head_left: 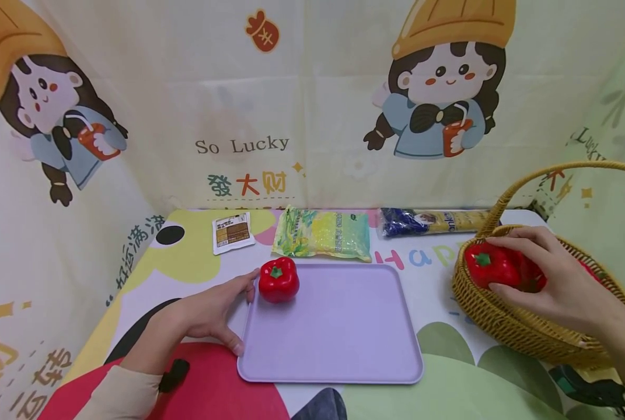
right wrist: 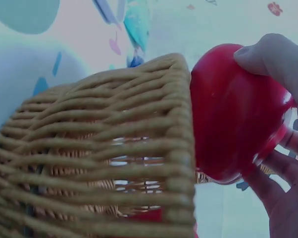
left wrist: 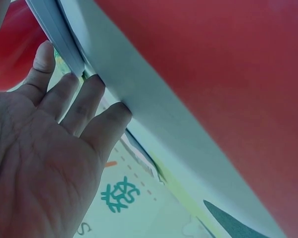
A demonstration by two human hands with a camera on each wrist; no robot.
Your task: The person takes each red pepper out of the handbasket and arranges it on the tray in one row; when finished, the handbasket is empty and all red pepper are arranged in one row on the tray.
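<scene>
A red bell pepper [head_left: 279, 280] with a green stem sits in the far left corner of the lavender tray [head_left: 338, 326]. My left hand [head_left: 207, 315] rests at the tray's left edge, thumb and fingers spread, holding nothing; the left wrist view shows its fingers [left wrist: 109, 126] extended. My right hand [head_left: 559, 286] grips another red bell pepper [head_left: 488, 265] at the near rim of the wicker basket [head_left: 496, 318]. In the right wrist view, the thumb and fingers hold this pepper [right wrist: 233, 114] beside the rim. More red shows inside the basket, partly hidden by the hand.
Behind the tray lie a small white-and-brown packet [head_left: 232, 233], a green-yellow bag [head_left: 323, 233] and a long blue-and-yellow package [head_left: 430, 222]. The basket's tall handle [head_left: 506, 198] arches over it. A printed curtain [head_left: 333, 116] hangs behind the table.
</scene>
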